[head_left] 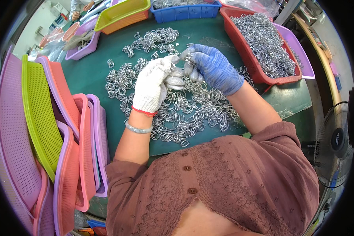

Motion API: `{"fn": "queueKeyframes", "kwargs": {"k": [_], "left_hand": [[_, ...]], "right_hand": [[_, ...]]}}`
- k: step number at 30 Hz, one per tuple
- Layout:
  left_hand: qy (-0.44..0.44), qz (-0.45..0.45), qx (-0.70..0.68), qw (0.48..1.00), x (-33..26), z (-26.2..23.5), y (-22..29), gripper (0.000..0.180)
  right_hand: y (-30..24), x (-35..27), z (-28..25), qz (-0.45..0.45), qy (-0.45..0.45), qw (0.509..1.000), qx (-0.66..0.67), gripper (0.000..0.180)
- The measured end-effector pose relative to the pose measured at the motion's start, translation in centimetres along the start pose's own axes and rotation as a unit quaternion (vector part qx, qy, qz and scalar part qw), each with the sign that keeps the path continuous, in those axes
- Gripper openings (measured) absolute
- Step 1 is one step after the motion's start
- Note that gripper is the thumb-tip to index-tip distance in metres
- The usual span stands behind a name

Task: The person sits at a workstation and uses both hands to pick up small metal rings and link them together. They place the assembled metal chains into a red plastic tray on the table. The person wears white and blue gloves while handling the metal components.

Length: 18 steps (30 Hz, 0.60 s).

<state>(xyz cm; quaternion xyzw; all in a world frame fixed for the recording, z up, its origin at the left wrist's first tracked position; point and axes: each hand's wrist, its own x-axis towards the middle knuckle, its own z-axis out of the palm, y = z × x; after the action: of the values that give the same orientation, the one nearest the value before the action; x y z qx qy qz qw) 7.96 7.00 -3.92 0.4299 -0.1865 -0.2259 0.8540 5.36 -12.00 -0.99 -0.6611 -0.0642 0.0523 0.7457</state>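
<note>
My left hand [150, 86], in a white knit glove with a red cuff, is closed with its fingertips pinched around a small metal ring. Close beside it, my right hand [216, 69] wears a blue glove with grey fingertips. Its fingers are also closed on a small metal ring, partly hidden by the glove. Both hands are raised over a loose pile of shiny silver metal rings [185, 118] on the green tabletop [206, 31]. A smaller heap of rings [159, 38] lies beyond my hands.
A red basket [251, 65] heaped with rings stands at right, partly over a purple tray [301, 51]. Along the far edge are a blue bin [185, 15], a yellow basket [122, 15] and a purple basket [82, 51]. Stacked colored baskets [43, 118] fill the left; a fan [336, 141] stands right.
</note>
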Motion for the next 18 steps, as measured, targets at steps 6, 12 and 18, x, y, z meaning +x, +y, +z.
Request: {"fn": "queueKeyframes", "kwargs": {"k": [6,12,18], "left_hand": [[-0.005,-0.008,-0.034,0.999,0.0,-0.2,-0.1,0.030],[-0.015,-0.019,-0.049,0.999,0.0,-0.5,-0.4,0.030],[-0.037,-0.048,-0.098,0.993,-0.2,-0.5,-0.1,0.032]], "right_hand": [[-1.0,-0.6,0.7,-0.018,0.034,0.998,-0.052,0.023],[-1.7,-0.9,1.2,0.023,0.064,0.994,-0.085,0.021],[-1.4,-0.9,1.3,-0.006,0.060,0.994,-0.095,0.019]]}}
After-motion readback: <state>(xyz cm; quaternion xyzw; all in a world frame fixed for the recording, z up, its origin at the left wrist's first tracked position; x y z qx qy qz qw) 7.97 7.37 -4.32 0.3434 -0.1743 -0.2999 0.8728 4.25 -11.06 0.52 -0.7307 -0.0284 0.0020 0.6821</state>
